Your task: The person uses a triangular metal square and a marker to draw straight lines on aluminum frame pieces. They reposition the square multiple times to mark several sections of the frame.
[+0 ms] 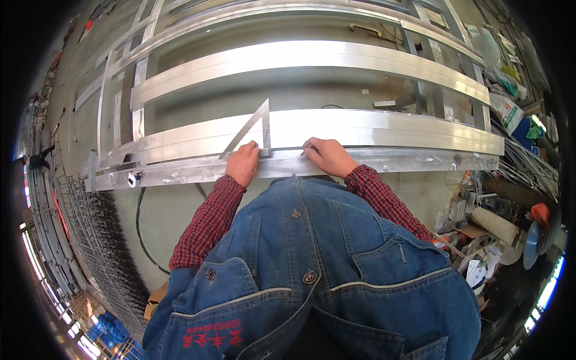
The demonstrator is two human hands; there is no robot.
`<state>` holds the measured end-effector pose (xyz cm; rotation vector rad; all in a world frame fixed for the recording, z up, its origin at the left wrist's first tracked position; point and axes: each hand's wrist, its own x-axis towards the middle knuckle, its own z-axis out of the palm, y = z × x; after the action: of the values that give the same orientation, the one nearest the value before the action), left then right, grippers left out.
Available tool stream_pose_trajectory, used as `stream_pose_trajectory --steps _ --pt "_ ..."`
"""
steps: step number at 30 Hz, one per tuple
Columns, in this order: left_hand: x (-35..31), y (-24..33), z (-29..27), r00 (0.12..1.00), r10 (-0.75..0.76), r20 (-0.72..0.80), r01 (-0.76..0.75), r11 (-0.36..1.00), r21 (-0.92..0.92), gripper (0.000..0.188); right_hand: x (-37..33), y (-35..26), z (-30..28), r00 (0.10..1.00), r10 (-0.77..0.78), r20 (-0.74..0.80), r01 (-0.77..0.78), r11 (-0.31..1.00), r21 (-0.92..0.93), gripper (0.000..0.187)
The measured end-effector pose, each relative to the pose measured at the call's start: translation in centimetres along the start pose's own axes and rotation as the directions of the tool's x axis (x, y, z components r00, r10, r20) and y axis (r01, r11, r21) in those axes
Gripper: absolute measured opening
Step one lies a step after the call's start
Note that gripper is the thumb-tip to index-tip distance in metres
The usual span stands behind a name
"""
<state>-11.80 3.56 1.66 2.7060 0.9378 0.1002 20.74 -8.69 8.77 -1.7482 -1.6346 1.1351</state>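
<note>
A metal triangular set square (246,128) lies across a wide, shiny metal bar (384,128), its tip pointing away from me. My left hand (243,163) grips the square's base at the near edge of that bar. To the right, my right hand (331,157) is closed in a pinch and rests by the same edge. A thin, short piece shows at its fingertips, too small to name. Both hands are over a narrower metal beam (408,162) that runs along the front, close to my body.
Another wide metal bar (300,55) runs parallel farther off, part of a large frame. A small tape measure (134,179) sits on the beam's left end. Steel rods (105,240) are stacked at lower left. Bags (509,113) and a beige roll (495,225) lie on the right.
</note>
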Motion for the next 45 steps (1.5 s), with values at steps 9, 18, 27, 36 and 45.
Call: stream_pose_trajectory --steps 9,18,27,36,45 --pt "-0.1 -1.1 0.0 0.999 0.002 0.032 -0.001 1.000 -0.029 0.030 1.6 -0.1 2.2 0.996 0.046 -0.072 -0.035 0.989 0.142 0.028" --pt "0.5 -3.8 0.4 0.981 0.190 -0.037 -0.193 0.976 -0.101 0.024 3.0 -2.8 7.4 0.908 0.218 -0.358 -0.130 0.958 0.255 0.030" --pt "0.8 -5.0 0.4 0.951 0.301 -0.065 -0.306 0.946 -0.109 0.021 2.8 -5.1 12.9 0.752 0.468 -0.464 -0.193 0.830 0.523 0.030" --pt "0.9 -5.0 0.4 0.957 0.291 -0.016 -0.291 0.950 -0.114 0.022 3.3 -5.0 12.3 0.776 0.406 -0.484 -0.194 0.882 0.429 0.030" --pt "0.8 -4.8 0.6 0.962 0.269 -0.056 -0.273 0.958 -0.085 0.022 4.6 -4.2 11.3 0.801 0.331 -0.499 -0.179 0.928 0.327 0.034"
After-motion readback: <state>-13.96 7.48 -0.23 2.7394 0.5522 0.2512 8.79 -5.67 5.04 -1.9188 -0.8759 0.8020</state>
